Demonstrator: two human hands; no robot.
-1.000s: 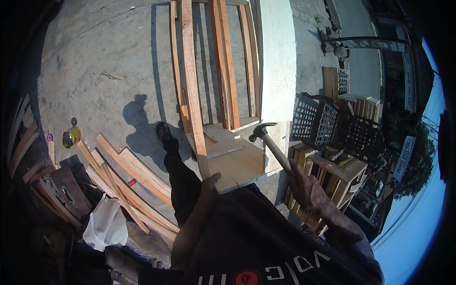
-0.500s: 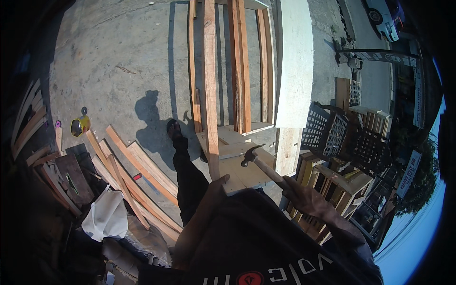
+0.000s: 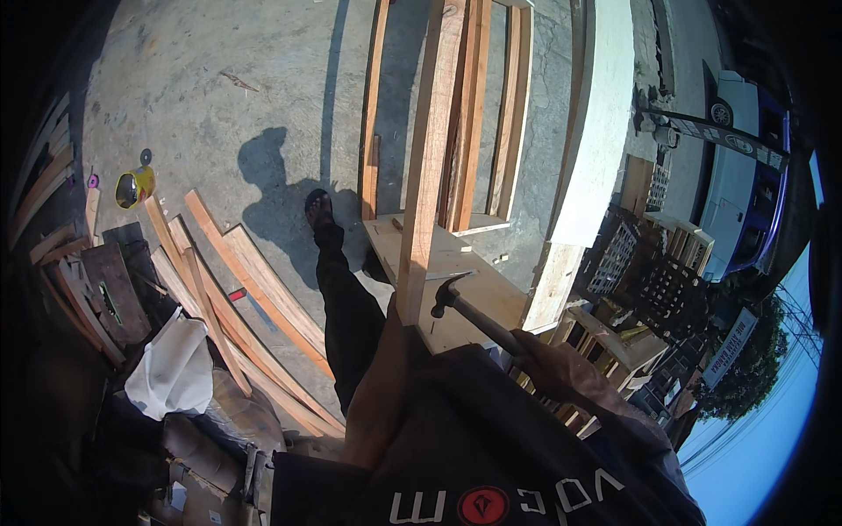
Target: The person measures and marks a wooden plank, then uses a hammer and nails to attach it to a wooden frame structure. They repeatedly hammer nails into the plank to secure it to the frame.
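My right hand is closed round the wooden handle of a claw hammer, its dark head hovering over a pale plywood board. Beside the hammer head, a thin nail stands up from the board. A long wooden post rises from the board's left side. My left hand is at the post's near end, its fingers hidden behind the wood. The board and post belong to a frame of several wooden rails, with a white-faced plank along its right side.
Loose timber strips lie on the concrete at left, near a yellow can and a white sheet. My foot is left of the frame. Black plastic crates and wooden frames stand at right. A van is beyond.
The view has shifted, with the frame now leaning and further right. The hammer head has come to the post's near end, beside the nail. My left hand has gone from the board's edge to behind the post.
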